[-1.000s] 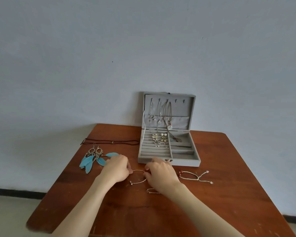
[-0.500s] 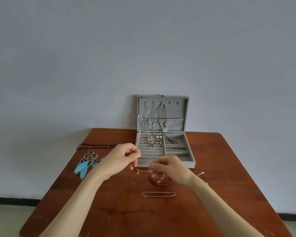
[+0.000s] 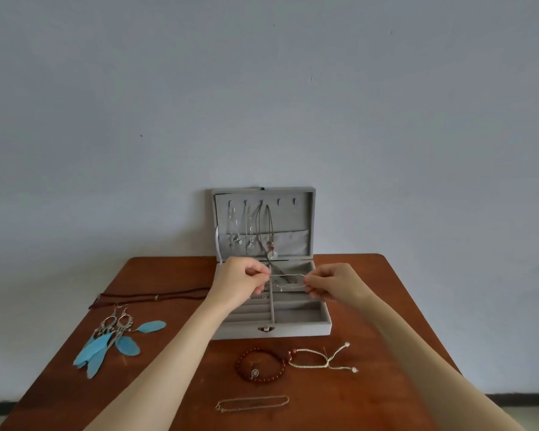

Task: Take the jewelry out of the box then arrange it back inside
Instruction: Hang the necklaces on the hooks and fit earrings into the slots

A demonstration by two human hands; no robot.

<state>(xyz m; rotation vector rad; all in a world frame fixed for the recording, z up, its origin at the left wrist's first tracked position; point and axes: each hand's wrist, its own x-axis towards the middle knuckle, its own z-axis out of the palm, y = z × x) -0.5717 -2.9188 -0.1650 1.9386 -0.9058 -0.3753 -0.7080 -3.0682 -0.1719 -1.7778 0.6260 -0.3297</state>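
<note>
Midway, both hands pinch a thin bracelet (image 3: 288, 276) over the open box (image 3: 293, 329).
Left grip (image 3: 240, 281) and right grip (image 3: 333, 283) each pinch an end; below them, earrings (image 3: 115, 337) and three bracelets wait on the bench (image 3: 386, 306).

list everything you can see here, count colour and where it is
jewelry box: 1, grey, open, far middle of the table, lid upright against the wall
hanging necklaces: about 4, silver and dark cord, on hooks inside the lid
thin chain: 1, silver, stretched between both hands over the box tray
feather earrings: 2, blue with silver hoops, left side of the table
cord necklace: 1, dark brown, far left, behind the earrings
bead bracelet: 1, dark red, in front of the box
braided bracelet: 1, cream, right of the bead bracelet, touching it
chain bracelet: 1, silver, near edge of the table
table: 1, reddish brown wood
wall: pale grey
left hand: pinches the chain's left end
right hand: pinches its right end
</note>
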